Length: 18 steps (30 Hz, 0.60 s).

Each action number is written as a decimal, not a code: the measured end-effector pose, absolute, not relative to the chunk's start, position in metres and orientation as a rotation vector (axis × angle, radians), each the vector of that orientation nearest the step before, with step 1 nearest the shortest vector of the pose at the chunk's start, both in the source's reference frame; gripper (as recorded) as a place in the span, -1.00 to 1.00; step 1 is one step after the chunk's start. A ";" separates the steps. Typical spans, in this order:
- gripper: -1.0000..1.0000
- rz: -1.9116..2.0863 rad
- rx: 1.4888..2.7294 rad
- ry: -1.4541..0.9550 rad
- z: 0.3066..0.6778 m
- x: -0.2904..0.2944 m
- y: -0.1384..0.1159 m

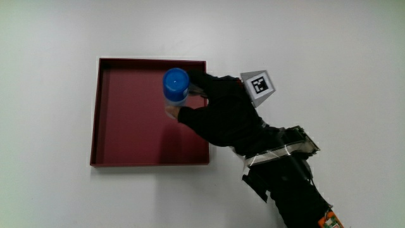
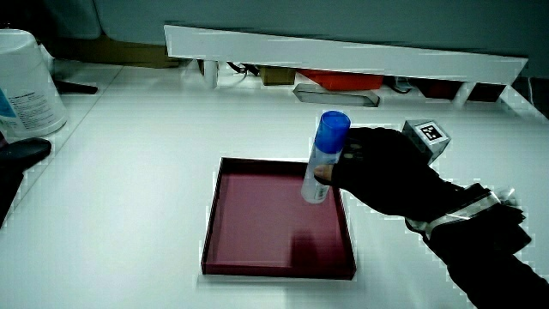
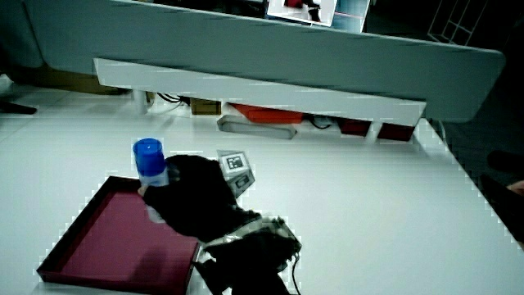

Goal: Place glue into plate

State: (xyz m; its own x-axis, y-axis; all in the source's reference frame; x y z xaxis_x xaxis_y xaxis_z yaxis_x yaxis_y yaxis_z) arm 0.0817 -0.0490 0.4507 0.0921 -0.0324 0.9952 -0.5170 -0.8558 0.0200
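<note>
A glue stick (image 1: 175,88) with a blue cap and a white body stands nearly upright over the dark red square plate (image 1: 126,136). The gloved hand (image 1: 215,107) is shut on its body, reaching in across the plate's rim. In a side view the glue stick (image 2: 323,159) leans a little, its lower end inside the plate (image 2: 257,223) near the rim farthest from the person. In a side view the glue stick (image 3: 151,168) shows beside the hand (image 3: 192,197), over the plate (image 3: 106,246). Whether its base touches the plate floor I cannot tell.
A large white container (image 2: 26,81) stands near the table's edge, with a dark object (image 2: 21,154) beside it. A low white partition (image 2: 343,51) runs along the table, with red and grey items (image 2: 339,86) under it.
</note>
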 end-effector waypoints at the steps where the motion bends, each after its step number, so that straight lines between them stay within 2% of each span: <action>1: 0.00 1.810 2.006 -0.532 0.453 0.080 -0.048; 3: 0.00 1.812 2.000 -0.550 0.459 0.078 -0.046; 8: 0.00 1.875 1.855 -0.543 0.477 0.068 -0.036; 10: 0.00 1.782 1.933 -0.568 0.486 0.066 -0.033; 18: 0.00 1.723 1.900 -0.489 0.496 0.065 -0.025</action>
State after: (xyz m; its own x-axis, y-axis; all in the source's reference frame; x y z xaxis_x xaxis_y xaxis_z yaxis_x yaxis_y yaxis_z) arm 0.0647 -0.0251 0.4955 0.1236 0.0801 0.9891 -0.5878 -0.7971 0.1381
